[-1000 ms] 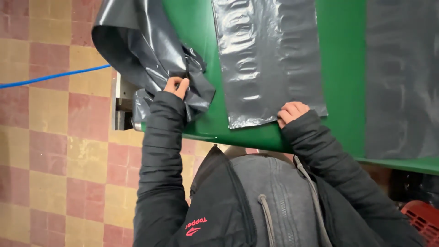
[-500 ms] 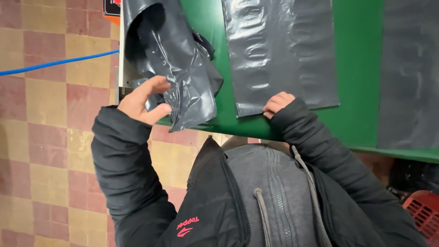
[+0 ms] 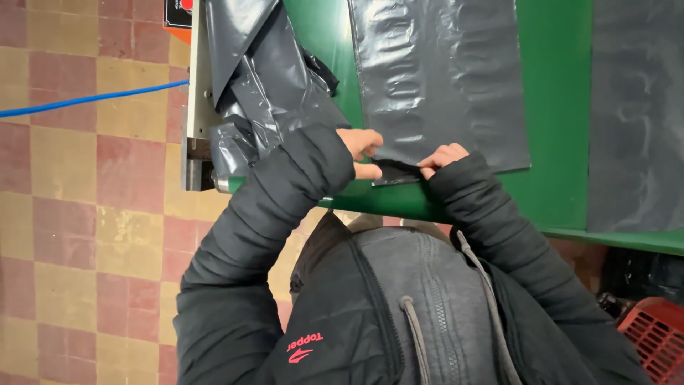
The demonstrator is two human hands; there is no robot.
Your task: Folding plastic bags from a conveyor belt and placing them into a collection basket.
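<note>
A flat grey plastic bag (image 3: 438, 78) lies on the green table (image 3: 556, 192). My left hand (image 3: 362, 151) and my right hand (image 3: 442, 157) both pinch its near edge, which is lifted and folded between them. A crumpled dark plastic bag (image 3: 267, 85) hangs over the table's left end, just left of my left forearm. My black sleeves cover both wrists.
Another grey bag (image 3: 634, 114) lies flat at the table's right. A metal bracket (image 3: 196, 142) sticks out at the table's left end. A blue cable (image 3: 85, 101) crosses the checkered tile floor. A red crate (image 3: 652, 331) stands low at the right.
My left hand has let go of the crumpled bag at the left and moved right to the flat bag's near edge, joining my right hand there. The edge is now lifted.
</note>
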